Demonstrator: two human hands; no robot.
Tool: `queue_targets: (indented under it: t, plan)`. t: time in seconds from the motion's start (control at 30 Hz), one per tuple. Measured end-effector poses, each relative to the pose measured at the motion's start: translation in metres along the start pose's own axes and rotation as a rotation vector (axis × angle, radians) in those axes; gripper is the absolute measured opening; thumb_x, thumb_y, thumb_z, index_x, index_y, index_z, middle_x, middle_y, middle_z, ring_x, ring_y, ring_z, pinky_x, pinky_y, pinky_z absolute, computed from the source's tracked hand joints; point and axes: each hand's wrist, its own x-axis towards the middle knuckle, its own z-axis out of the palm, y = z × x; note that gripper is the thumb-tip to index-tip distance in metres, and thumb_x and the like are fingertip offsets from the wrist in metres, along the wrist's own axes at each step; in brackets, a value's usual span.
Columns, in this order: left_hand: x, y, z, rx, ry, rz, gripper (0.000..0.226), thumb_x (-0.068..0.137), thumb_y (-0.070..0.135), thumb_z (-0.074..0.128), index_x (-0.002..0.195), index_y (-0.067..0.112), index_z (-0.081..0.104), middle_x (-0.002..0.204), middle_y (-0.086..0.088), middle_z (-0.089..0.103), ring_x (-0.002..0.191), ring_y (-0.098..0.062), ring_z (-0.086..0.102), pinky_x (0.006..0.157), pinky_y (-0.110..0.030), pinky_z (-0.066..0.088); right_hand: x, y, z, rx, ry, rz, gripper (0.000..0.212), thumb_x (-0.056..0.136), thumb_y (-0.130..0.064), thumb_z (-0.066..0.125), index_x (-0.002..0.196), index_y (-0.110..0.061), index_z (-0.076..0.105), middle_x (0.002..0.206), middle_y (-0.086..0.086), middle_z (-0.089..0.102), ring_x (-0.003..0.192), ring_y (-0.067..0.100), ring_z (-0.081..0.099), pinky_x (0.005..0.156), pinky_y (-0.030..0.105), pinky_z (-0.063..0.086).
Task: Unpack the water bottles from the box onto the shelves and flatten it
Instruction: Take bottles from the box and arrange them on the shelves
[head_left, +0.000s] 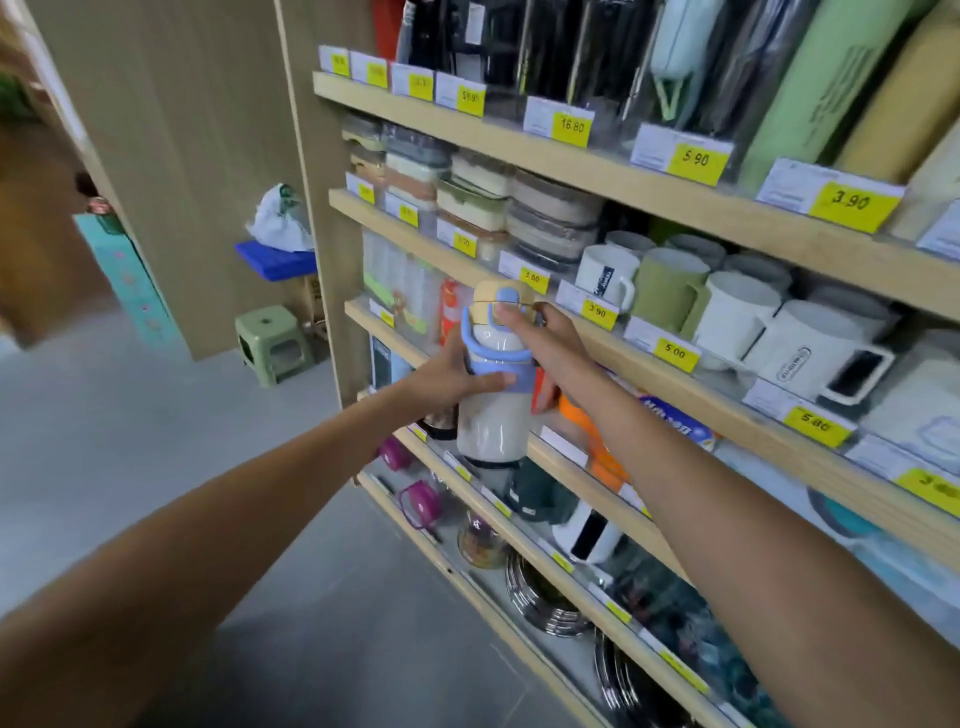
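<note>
A cream water bottle (493, 415) with a yellow lid and a pale blue handle is held upright in front of the shelves (670, 384), near their left end. My left hand (452, 376) wraps its body from the left, thumb across the blue band. My right hand (540, 335) grips the lid and neck from the right. The box is not in view.
Wooden shelves carry mugs (670, 291), stacked food containers (550, 218), other bottles (415, 504) and metal pots (540, 592), with yellow price tags along the edges. A green stool (272, 343) and a blue crate (275, 260) stand on the grey floor to the left.
</note>
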Motion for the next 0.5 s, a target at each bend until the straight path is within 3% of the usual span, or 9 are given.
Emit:
queue_targets:
  t: [0.03,0.1,0.23,0.37,0.43,0.5]
  plan:
    - [0.007,-0.004,-0.017,0.011,0.016,0.005,0.074,0.085,0.019,0.07,0.144,0.026,0.025,0.133,0.008,0.052,0.118,-0.001,0.053,0.09,-0.013,0.046,0.011,-0.006,0.013,0.015,0.004,-0.011,0.024,0.082,-0.044,0.067,0.092,-0.023,0.06,0.084,-0.014,0.061,0.072,0.0,0.059,0.053,0.009,0.042]
    - [0.017,-0.009,-0.048,0.017,0.032,0.042,0.073,0.085,0.016,0.069,0.144,0.019,0.026,0.129,0.009,0.052,0.113,0.001,0.053,0.083,-0.008,0.046,0.028,-0.019,0.036,0.045,0.018,-0.025,0.02,0.084,-0.04,0.067,0.091,-0.022,0.06,0.082,-0.015,0.06,0.065,-0.008,0.06,0.048,0.005,0.04]
    - [0.038,-0.008,-0.116,0.06,0.044,0.09,0.074,0.083,0.022,0.072,0.143,0.018,0.028,0.12,0.014,0.053,0.097,0.014,0.056,0.069,-0.005,0.048,0.057,-0.056,0.081,0.054,0.056,-0.032,0.037,0.083,-0.044,0.067,0.108,-0.017,0.062,0.092,-0.01,0.066,0.077,0.0,0.062,0.062,0.014,0.044]
    - [0.056,0.004,-0.182,0.057,0.063,0.14,0.089,0.081,0.026,0.073,0.149,0.021,0.015,0.132,0.006,0.051,0.114,-0.004,0.054,0.079,-0.013,0.051,0.085,-0.105,0.118,0.032,0.114,-0.101,0.019,0.084,-0.044,0.066,0.078,-0.028,0.058,0.059,-0.025,0.062,0.051,-0.016,0.054,0.045,0.003,0.036]
    - [0.062,0.017,-0.209,0.035,0.091,0.183,0.082,0.082,0.024,0.073,0.144,0.02,0.02,0.128,0.007,0.051,0.11,-0.004,0.053,0.072,-0.007,0.049,0.098,-0.13,0.135,0.011,0.119,-0.146,0.02,0.085,-0.047,0.064,0.08,-0.027,0.061,0.064,-0.028,0.065,0.059,-0.015,0.059,0.052,0.003,0.041]
    - [0.07,0.032,-0.234,0.014,0.108,0.212,0.073,0.082,0.024,0.073,0.14,0.018,0.029,0.119,0.008,0.054,0.101,-0.002,0.056,0.065,-0.005,0.047,0.111,-0.156,0.147,-0.021,0.141,-0.169,0.039,0.078,-0.059,0.064,0.095,-0.024,0.063,0.087,-0.019,0.07,0.082,-0.002,0.066,0.07,0.015,0.05]
